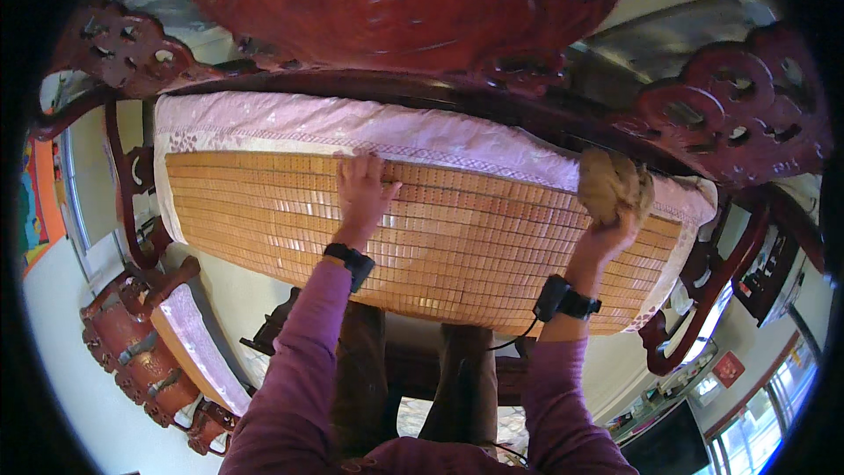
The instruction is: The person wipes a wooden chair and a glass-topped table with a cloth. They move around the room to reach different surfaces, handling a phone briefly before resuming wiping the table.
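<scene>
My left hand lies with its fingers apart on the back edge of a bamboo tile mat, holding nothing. In my right hand is a crumpled brown cloth, over the mat's back right part. The mat covers the seat of a carved dark red wooden bench, on top of a pink patterned cushion cover that shows along the back and both ends. At the right end the cover looks bunched. The cloth hides part of my right fingers.
The bench's carved backrest rises behind the seat, with curved wooden armrests at left and right. Another carved bench with a cushion stands lower left. A dark screen is at lower right.
</scene>
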`<state>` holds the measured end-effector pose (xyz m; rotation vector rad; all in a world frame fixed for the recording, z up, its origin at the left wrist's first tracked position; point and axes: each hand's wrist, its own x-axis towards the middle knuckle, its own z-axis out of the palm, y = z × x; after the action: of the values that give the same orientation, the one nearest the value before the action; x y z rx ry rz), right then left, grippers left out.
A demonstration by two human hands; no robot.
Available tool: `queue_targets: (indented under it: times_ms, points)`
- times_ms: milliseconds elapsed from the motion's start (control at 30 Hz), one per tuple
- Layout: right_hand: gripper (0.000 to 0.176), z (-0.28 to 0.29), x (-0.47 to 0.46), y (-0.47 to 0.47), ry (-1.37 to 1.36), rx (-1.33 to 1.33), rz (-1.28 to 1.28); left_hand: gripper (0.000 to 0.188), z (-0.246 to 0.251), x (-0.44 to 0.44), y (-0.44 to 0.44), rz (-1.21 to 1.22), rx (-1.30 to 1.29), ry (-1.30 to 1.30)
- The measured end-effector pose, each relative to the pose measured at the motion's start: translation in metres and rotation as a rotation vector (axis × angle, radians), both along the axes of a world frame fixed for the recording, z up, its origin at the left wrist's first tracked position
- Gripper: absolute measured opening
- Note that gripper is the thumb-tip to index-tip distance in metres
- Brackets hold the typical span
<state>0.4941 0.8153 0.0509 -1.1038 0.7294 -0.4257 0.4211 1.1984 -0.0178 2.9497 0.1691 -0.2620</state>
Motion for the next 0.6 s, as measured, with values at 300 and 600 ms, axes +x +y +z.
queue_targets:
  times_ms: [300,600]
  points:
    - [0.044,0.004,-0.072,0.040,0.273,0.217,0.188,0.055,-0.009,0.055,0.055,-0.269,-0.084,0.419]
    - [0.042,-0.001,-0.091,0.054,0.159,-0.472,0.697,0.046,0.018,0.064,0.051,-0.213,-0.259,0.086]
